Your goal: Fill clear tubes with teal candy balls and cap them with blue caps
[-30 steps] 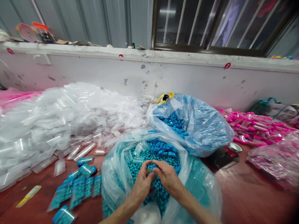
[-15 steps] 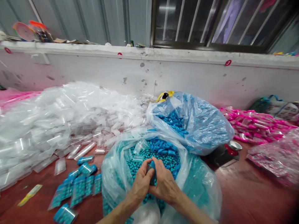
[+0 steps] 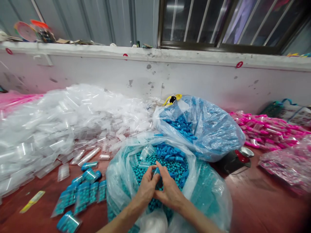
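Observation:
Over a plastic bag of small teal balls, my hands meet around a small clear container with a blue cap. My left hand grips its left side, fingers curled round it. My right hand closes on the other side, its index finger reaching up along the cap; the fingers cover most of the container. Loose blue caps and a few empty clear tubes lie on the balls.
Filled, capped containers lie to the left, near a yellow-handled tool. Behind them rises a heap of clear sleeves. A second bag holds blue caps. Right of it are a black object with a metal lid and pink packs.
My right fingers have loosened and shifted slightly at the container's cap. Both hands stay over the bag of balls, and the view has moved very little.

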### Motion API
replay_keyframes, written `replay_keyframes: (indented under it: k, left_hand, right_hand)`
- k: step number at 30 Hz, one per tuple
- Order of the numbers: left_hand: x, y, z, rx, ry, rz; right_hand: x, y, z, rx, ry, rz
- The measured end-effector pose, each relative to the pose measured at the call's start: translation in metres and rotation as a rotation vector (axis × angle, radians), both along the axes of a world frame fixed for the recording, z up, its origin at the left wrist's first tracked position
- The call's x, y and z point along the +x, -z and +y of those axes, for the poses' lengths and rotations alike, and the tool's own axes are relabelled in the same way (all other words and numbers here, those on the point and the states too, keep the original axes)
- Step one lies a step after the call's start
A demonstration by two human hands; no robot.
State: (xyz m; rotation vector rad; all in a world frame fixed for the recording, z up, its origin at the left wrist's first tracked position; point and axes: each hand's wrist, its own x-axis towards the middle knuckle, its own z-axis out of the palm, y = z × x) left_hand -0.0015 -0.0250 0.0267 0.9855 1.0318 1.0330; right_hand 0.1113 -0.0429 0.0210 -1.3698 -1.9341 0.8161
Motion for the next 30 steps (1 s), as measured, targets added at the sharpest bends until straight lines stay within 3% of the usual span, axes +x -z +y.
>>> replay_keyframes:
  k: [3,5,11,14,16,19,20,23,26,28,30]
  left_hand:
    - [-0.005,-0.002,-0.002,-0.144,0.087,-0.189]
    - [-0.007,-0.003,-0.003,-0.167,0.111,-0.214]
    - [-0.011,0.003,-0.003,-0.027,0.077,0.006]
    - [-0.023,-0.002,-0.003,0.118,0.035,0.148]
    - [-0.04,-0.009,-0.003,0.154,0.112,0.234]
    - [-0.079,-0.021,-0.004,0.064,0.277,0.348]
    - [-0.094,-0.024,-0.004,0.039,0.27,0.387]
    - [-0.137,-0.028,-0.006,0.016,0.132,0.462]
    - [-0.173,-0.022,-0.005,0.058,-0.016,0.54]
    - [-0.192,-0.013,-0.002,0.131,-0.098,0.761]
    - [-0.206,-0.005,0.002,0.205,-0.166,1.122]
  right_hand:
    - [0.008,-0.009,0.0,-0.096,-0.085,0.062]
    - [0.008,-0.013,-0.001,-0.12,-0.101,0.011]
    - [-0.014,-0.018,-0.01,-0.016,-0.053,-0.286]
    - [-0.029,-0.019,-0.016,-0.018,-0.046,-0.349]
    - [-0.034,-0.021,-0.018,-0.049,-0.112,-0.345]
    - [-0.03,-0.023,-0.016,-0.027,-0.244,-0.298]
    - [-0.024,-0.024,-0.013,-0.013,-0.256,-0.286]
    - [0.005,-0.021,0.001,0.003,-0.176,-0.303]
    - [0.038,-0.018,0.015,0.034,-0.026,-0.414]
    - [0.054,-0.019,0.02,0.04,0.041,-0.522]
    - [0.061,-0.021,0.021,0.016,0.078,-0.629]
